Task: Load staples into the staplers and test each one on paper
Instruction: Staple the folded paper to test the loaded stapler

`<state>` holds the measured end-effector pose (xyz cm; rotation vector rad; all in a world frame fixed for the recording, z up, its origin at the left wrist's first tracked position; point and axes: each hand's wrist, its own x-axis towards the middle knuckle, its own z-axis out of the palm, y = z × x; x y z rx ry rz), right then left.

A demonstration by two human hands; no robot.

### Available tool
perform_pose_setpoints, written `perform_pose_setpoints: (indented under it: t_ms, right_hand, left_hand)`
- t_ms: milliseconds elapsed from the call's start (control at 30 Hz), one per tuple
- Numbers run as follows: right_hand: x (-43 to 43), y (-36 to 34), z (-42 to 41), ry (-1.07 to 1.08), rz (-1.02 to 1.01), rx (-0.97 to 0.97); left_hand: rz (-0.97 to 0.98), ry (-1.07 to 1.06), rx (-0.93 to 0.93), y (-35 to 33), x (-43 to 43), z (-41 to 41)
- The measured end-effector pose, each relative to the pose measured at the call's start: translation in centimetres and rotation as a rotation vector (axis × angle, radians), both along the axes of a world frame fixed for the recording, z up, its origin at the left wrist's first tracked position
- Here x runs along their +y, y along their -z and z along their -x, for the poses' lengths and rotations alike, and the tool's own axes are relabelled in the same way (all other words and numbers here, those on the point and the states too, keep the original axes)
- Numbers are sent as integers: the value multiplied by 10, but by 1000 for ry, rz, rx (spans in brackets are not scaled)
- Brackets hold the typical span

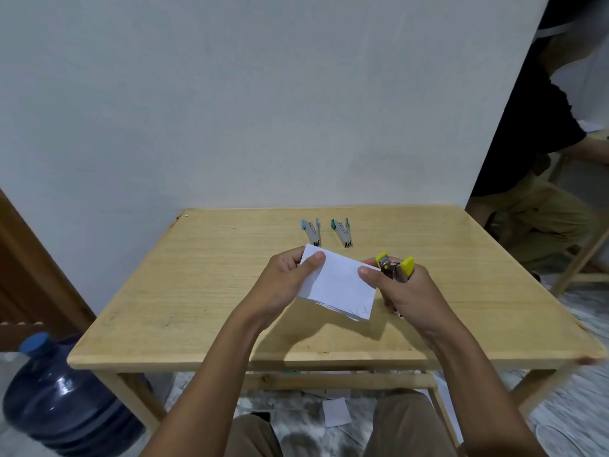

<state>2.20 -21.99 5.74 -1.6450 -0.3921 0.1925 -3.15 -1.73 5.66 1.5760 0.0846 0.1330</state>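
Step in hand: test staple. 1 folded paper point(336, 285), held above the surface point(197, 291); my left hand point(286, 282) pinches its left edge. 1 yellow stapler point(393, 267), gripped in my right hand point(405, 291), thumb pressing the paper's right edge. I would seat a corner fully in the stapler's mouth, keep it flat, then squeeze firmly. 2 more on the surface, far side: blue stapler point(311, 231), green stapler point(341, 231), side by side. Room: pale wall, 1 blue water jug point(66, 397) on the floor, left.
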Motion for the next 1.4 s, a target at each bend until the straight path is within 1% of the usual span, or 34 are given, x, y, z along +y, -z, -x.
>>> perform_pose_setpoints:
  t_ms: [100,200,333,400,533,600,700,767,900,1033,1133,1233,1400]
  right_hand:
    - [4,4,-3,51,-15,5]
    - [8,7,-4,98,-53,58]
    - [12,10,1,56,-110,141]
    - [15,9,4,18,-99,139]
    - [19,12,5,93,-81,140]
    - [22,13,7,99,-69,140]
    - [21,13,10,92,-48,163]
    - [22,13,11,93,-28,165]
    - [23,7,11,90,-73,155]
    - [27,6,14,80,-87,164]
    - [32,7,16,129,-129,202]
    - [36,9,15,176,-161,220]
    - [37,10,18,160,-164,229]
  left_hand:
    - [31,-1,-2,3,-2,0]
    - [40,-4,3,4,-3,1]
    - [65,-43,2,8,1,1]
    - [85,-44,11,10,2,1]
    - [88,-15,38,10,2,4]
    - [85,-37,26,9,3,5]
    - [134,-83,3,10,5,5]
    - [142,-100,15,11,7,6]
    - [164,-37,93,14,9,9]
    - [159,-80,63,14,10,11]
    - [261,-117,50,18,4,11]
    - [339,-90,59,25,0,13]
    - [274,-98,65,29,0,13]
